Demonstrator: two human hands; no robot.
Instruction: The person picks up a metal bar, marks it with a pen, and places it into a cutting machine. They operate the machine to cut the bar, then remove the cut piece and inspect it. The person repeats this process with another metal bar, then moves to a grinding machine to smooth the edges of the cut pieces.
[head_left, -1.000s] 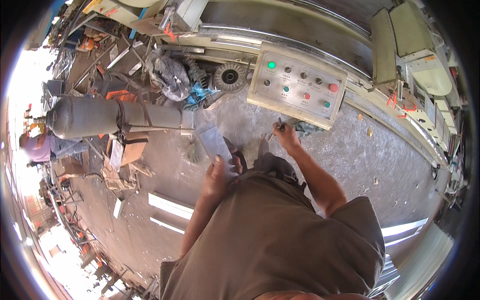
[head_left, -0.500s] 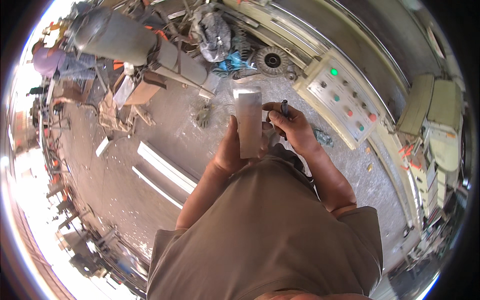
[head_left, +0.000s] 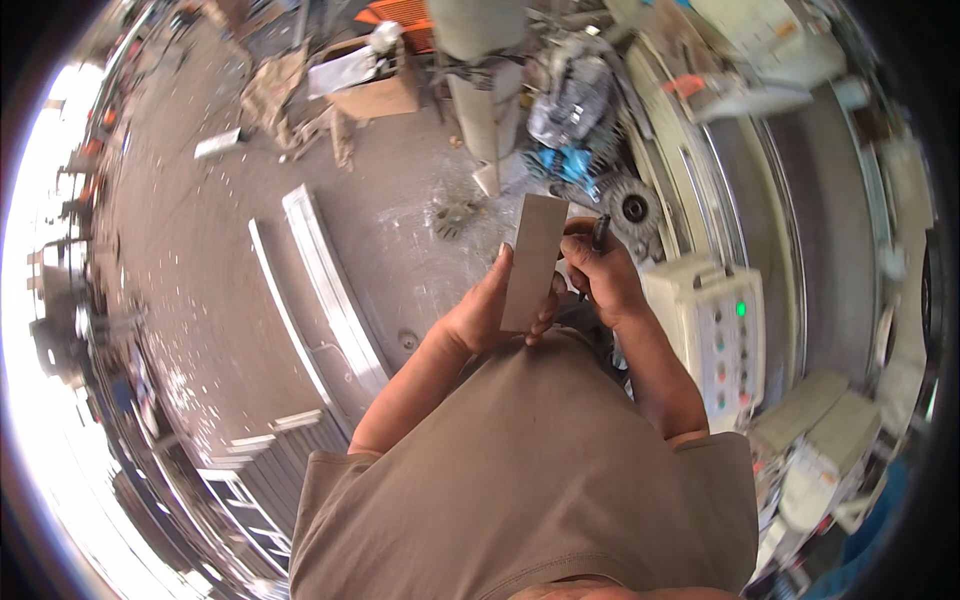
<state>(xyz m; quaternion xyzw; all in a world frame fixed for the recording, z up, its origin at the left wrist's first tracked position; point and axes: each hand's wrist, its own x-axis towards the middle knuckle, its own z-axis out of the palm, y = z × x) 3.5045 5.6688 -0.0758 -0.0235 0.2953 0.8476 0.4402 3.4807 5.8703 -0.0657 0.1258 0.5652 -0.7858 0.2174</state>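
Note:
In front of my chest I hold a flat rectangular metal plate, tilted upright, its plain grey face showing. My left hand grips it from the left edge, the thumb along that side and the fingertips curling out past its lower right edge. Just right of the plate, my right hand is closed round a dark, slim marker-like pen, whose end sticks up above the fingers. The pen's tip is hidden.
To the right stands a control box with coloured buttons and a lit green lamp, beside a long machine. Pale metal strips lie on the floor at left. A work glove, a cardboard box and a round finned part are farther off.
My body has turned left, so the floor and machine have swung round in view. The plate leans more to the right now. Both hands keep their holds.

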